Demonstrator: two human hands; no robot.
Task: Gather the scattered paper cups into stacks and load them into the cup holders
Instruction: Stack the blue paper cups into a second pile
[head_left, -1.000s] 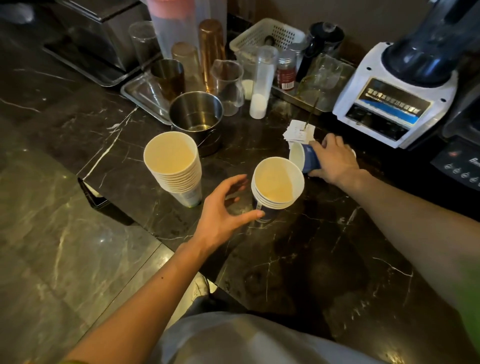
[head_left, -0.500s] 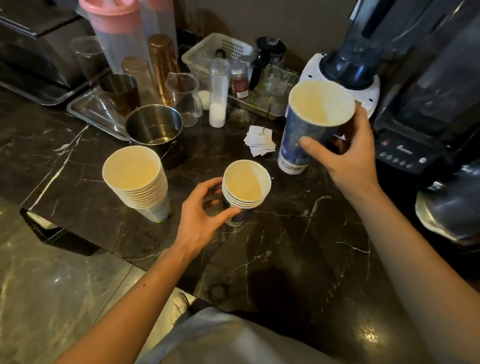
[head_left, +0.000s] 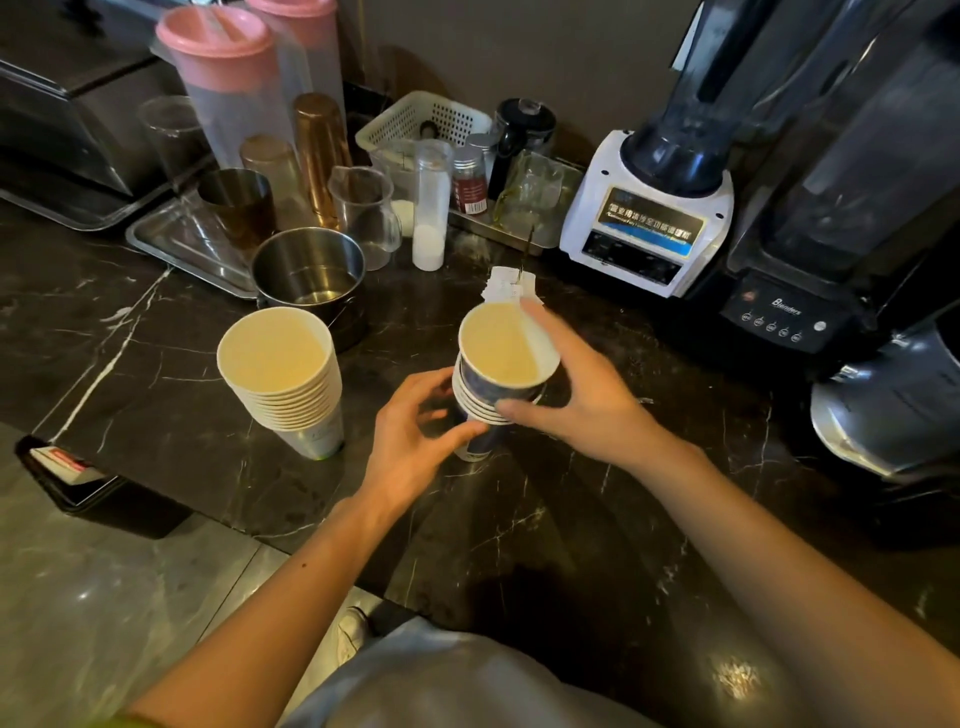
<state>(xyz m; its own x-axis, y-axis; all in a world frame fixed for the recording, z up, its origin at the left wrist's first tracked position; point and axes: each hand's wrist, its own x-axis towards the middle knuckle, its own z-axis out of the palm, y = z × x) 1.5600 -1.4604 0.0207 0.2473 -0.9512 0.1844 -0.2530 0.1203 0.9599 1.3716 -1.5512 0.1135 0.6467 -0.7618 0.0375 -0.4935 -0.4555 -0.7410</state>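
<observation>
Fingers (head_left: 524, 410) gripping blue paper cup (head_left: 501, 358), cream inside, atop stack (head_left: 475, 410)

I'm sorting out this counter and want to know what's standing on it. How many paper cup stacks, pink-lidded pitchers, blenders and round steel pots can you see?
Stacks of paper cups: 2 (taller white stack, shorter blue-sided stack held by both hands)
Clear pitchers with pink lids: 2
Blenders: 2 (white-based, black-based)
Round steel pots: 1
Total: 7
</observation>
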